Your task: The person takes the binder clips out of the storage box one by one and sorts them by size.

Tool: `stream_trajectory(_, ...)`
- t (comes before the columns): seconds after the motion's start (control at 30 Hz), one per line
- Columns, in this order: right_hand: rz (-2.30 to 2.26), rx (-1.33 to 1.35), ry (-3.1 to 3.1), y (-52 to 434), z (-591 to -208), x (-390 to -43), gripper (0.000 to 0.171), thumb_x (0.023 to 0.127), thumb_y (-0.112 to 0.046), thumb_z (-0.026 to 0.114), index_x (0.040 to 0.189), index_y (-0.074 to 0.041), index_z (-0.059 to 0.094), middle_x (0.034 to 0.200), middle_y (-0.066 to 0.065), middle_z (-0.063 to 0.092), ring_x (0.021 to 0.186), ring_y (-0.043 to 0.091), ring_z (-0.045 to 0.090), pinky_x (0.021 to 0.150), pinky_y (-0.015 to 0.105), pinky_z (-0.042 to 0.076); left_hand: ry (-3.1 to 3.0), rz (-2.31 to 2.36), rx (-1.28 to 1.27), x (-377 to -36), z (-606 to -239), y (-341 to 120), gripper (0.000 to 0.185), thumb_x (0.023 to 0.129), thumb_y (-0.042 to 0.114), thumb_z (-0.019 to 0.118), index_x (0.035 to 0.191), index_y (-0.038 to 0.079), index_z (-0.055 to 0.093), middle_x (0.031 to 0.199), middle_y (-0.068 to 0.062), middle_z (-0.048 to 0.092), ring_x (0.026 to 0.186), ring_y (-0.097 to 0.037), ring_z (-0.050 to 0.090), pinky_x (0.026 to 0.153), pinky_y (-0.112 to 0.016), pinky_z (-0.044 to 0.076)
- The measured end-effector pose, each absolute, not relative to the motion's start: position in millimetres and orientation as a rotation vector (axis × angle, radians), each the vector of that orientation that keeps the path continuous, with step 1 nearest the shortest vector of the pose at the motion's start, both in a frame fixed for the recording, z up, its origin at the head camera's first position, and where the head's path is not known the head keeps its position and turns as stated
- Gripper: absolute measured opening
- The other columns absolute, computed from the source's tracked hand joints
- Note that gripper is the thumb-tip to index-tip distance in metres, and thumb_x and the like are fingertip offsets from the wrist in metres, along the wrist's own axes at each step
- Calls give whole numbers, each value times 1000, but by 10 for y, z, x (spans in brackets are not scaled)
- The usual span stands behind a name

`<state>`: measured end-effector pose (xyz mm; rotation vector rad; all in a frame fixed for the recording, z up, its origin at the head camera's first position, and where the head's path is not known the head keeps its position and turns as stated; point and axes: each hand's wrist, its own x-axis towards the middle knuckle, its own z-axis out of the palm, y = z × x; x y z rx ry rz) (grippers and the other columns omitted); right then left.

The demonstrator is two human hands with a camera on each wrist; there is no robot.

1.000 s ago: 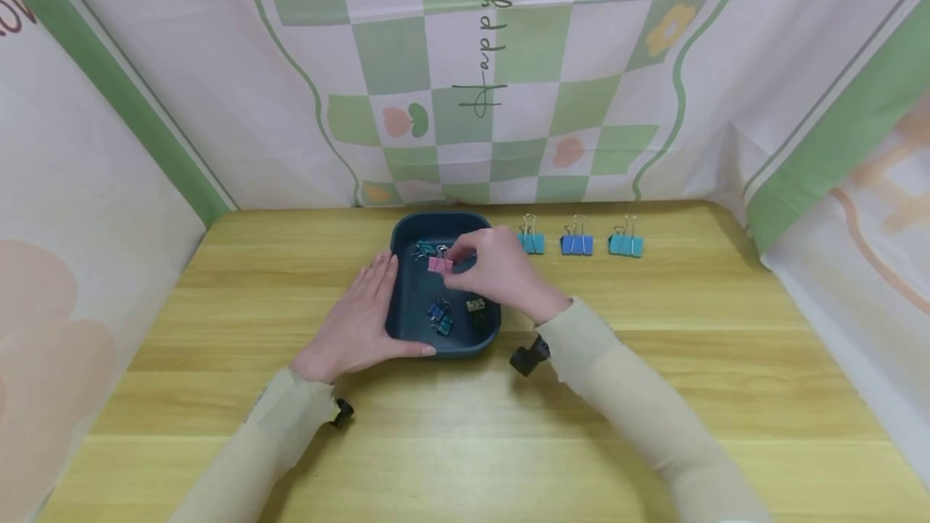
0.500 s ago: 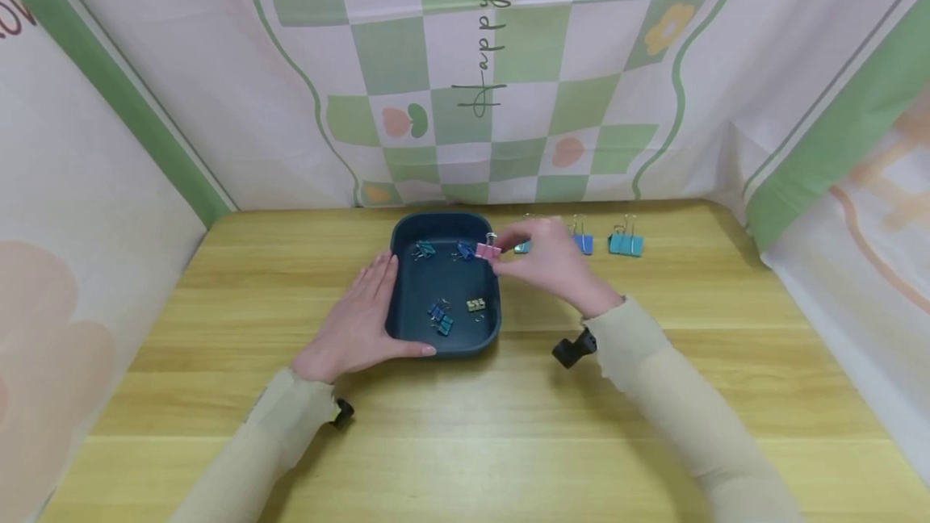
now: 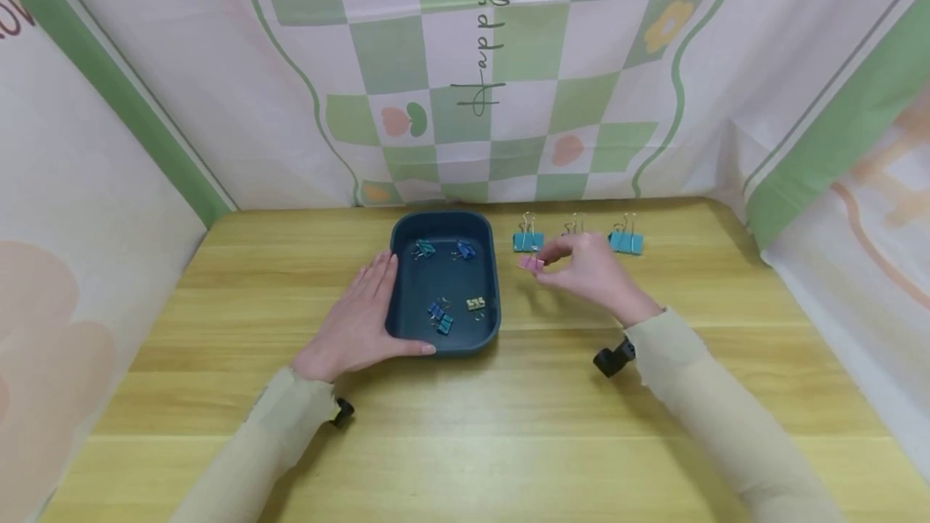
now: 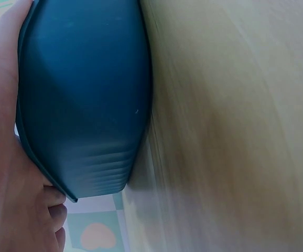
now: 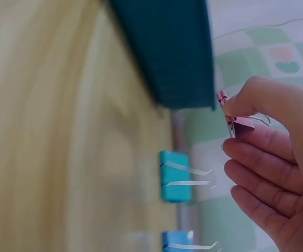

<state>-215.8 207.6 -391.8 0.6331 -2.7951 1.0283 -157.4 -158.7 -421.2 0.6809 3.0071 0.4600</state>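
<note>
A pink binder clip (image 3: pixel 531 264) is pinched between thumb and index finger of my right hand (image 3: pixel 592 274), to the right of the tray. In the right wrist view the pink binder clip (image 5: pixel 240 125) shows with its wire handles, held above the table. My left hand (image 3: pixel 356 321) lies along the left side of the dark blue tray (image 3: pixel 445 349), fingers straight and thumb at the front rim. The left wrist view shows that hand against the tray's outer wall (image 4: pixel 88 94). Inside the tray lie several small binder clips, among them a teal one (image 3: pixel 425 248), a blue one (image 3: pixel 466 249) and a yellowish one (image 3: pixel 475 304).
Along the table's back edge, right of the tray, stand larger binder clips in a row: a teal one (image 3: pixel 528 242), a blue one mostly behind my right hand, and another teal one (image 3: pixel 626 243). A patterned cloth (image 3: pixel 465 152) hangs behind the wooden table (image 3: pixel 465 442).
My right hand has lifted the pink binder clip out of the tray and carried it right, over the rim, to in front of the nearest large teal clip. The left hand has stayed put.
</note>
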Motion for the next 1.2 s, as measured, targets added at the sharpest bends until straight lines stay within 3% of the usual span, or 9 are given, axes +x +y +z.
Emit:
stream_trajectory(0.23,974,617,-2883,2194,-4073,-2179,13,81,-20,88,88,-16,78,85,-5,74,84,18,70,83,45,57,3006,464,688,-1570,-4208,-1596,143,67,98,51,162,3,1,169,-14,-1,154,-21,-4,124,-40,6)
stream_trajectory(0.53,986,638,-2935,2225,-4179,-2240,17,79,-13,89,93,-14,78,88,-4,74,82,15,69,76,35,60,3013,449,680,-1573,-4217,-1595,144,67,98,49,162,2,2,169,-13,0,154,-21,-4,124,-39,6)
stream_trajectory(0.83,957,722,-2962,2207,-4247,-2328,21,78,-12,89,97,-12,79,95,-1,75,89,18,70,83,38,59,3004,449,671,-1569,-4230,-1592,144,66,99,48,163,3,0,169,-12,-3,154,-19,-6,124,-38,5)
stream_trajectory(1.2,873,755,-2954,2221,-4290,-2386,20,83,-13,86,102,-10,79,97,2,76,90,19,69,82,40,59,3006,443,665,-1576,-4215,-1587,144,66,99,48,163,4,0,169,-12,-3,154,-19,-6,124,-38,5)
